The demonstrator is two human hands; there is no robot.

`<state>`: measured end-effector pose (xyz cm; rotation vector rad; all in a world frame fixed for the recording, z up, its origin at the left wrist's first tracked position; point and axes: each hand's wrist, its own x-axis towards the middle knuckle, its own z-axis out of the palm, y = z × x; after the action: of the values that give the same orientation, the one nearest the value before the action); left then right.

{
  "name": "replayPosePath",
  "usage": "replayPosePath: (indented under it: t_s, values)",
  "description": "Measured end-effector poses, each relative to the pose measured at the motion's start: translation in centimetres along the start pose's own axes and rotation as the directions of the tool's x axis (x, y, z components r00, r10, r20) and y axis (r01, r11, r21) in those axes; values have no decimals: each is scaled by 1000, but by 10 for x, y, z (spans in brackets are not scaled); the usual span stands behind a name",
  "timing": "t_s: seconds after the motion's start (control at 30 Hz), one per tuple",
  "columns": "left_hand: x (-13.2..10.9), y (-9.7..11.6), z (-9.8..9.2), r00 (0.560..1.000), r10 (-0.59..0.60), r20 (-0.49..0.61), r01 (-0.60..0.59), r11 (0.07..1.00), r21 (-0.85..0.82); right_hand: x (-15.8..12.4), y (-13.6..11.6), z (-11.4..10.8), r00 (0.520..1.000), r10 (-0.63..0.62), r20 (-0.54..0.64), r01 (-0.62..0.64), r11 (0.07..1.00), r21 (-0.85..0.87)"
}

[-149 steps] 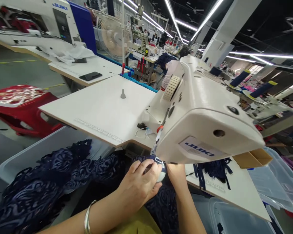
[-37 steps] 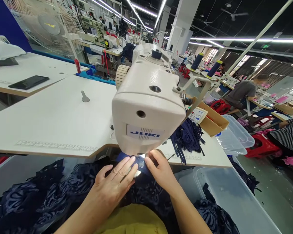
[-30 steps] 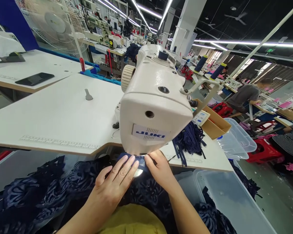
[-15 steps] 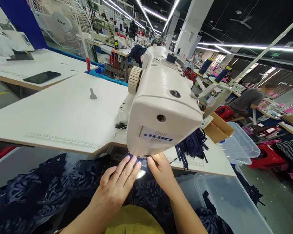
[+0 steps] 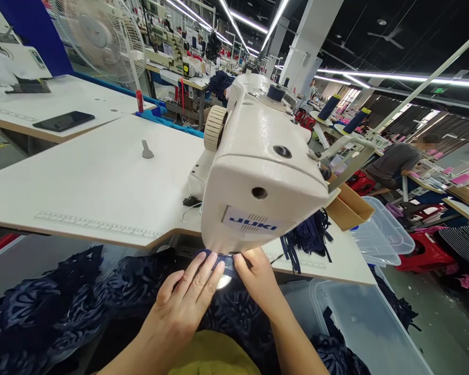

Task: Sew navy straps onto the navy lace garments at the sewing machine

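Note:
Under the head of a white sewing machine (image 5: pixel 266 177), a piece of dark navy fabric (image 5: pixel 229 267) lies lit by the machine's lamp. My left hand (image 5: pixel 182 299) rests flat on it, fingers stretched out towards the needle area. On the other side, my right hand (image 5: pixel 258 278) pinches the fabric's edge between thumb and curled fingers, close under the machine head. The needle and presser foot are hidden behind the head. Navy lace fabric (image 5: pixel 128 289) spreads below the table edge to the left and over my lap.
Navy strips (image 5: pixel 308 234) lie in a heap on the white table (image 5: pixel 101 177), beside a cardboard box (image 5: pixel 349 205). A small grey metal piece (image 5: pixel 147 150) lies to the left. Clear plastic bins (image 5: pixel 359 312) stand at the right. A phone (image 5: pixel 64 121) rests on the neighbouring table.
The view has shifted slightly. Both hands keep almost the same place on the fabric, with no clear change of grip.

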<state>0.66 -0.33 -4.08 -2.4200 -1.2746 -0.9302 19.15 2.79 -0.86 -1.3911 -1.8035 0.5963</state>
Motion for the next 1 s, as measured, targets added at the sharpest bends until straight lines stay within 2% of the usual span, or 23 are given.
replayPosePath:
  t_s: [0.2, 0.37, 0.5, 0.67, 0.77, 0.83, 1.0]
  values:
    - [0, -8, 1, 986, 157, -51, -148, 978, 147, 1, -1, 4, 1000, -10, -8, 10, 999, 41]
    - [3, -3, -1, 998, 2, -61, 2, 999, 50, 0, 2, 9, 1000, 0, -16, 1, 998, 67]
    - [3, -1, -1, 994, -23, -106, 28, 998, 52, -2, 10, 13, 999, 17, -30, -14, 996, 91]
    - [0, -2, -1, 997, -24, -70, 26, 999, 35, -9, 26, 22, 988, 141, -64, -123, 967, 225]
    - [-1, -1, -1, 999, -17, -39, 18, 999, 27, -14, 39, 23, 987, 147, -69, -121, 950, 287]
    - [-2, -1, 0, 1000, -8, -21, 8, 999, 31, -17, 47, 20, 995, 98, -29, -88, 966, 243]
    - [-1, -2, 2, 1000, -6, 0, 6, 1000, 31, -27, 67, 11, 981, -19, 195, 12, 999, 37]
